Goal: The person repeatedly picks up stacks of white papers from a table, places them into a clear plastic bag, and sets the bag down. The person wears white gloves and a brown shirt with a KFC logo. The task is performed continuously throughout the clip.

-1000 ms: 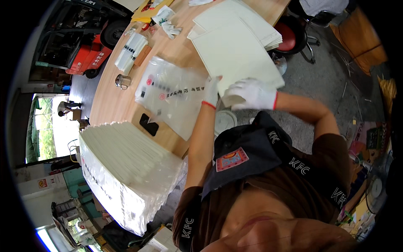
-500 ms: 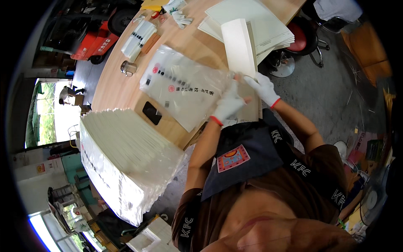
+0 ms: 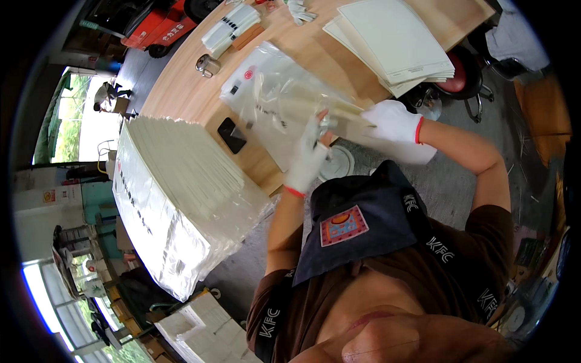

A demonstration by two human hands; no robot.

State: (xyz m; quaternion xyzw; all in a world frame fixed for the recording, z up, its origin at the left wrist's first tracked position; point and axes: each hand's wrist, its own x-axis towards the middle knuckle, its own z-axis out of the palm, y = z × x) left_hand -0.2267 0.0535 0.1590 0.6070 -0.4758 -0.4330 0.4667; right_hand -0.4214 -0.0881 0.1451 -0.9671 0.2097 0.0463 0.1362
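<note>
Left hand: the left hand wears a white glove with a red cuff; its fingers are closed on the near edge of the clear plastic bag, at the bag's mouth.
Right hand: the right hand, in the same kind of glove, is clenched around the end of a folded bundle of beige paper sheets.
Paper bundle: it lies tilted between the two hands, with its far part already inside the plastic bag and its near end in the right hand.
Plastic bag: transparent, with a small red mark and dark print; it lies flat on the wooden table, and its near part reaches over the table's edge toward the person.
Paper stack: a pile of large pale sheets rests on the table's right end, beyond the right hand and well apart from the bag.
Phone: a black phone lies on the table just beside the left edge of the bag.
Wrapped stack: a tall block of pale sheets in clear wrap stands to the left of the left forearm.
Small things: a metal cup and some white packets are at the far side of the table.
Stool: a red stool stands under the table's right end.
</note>
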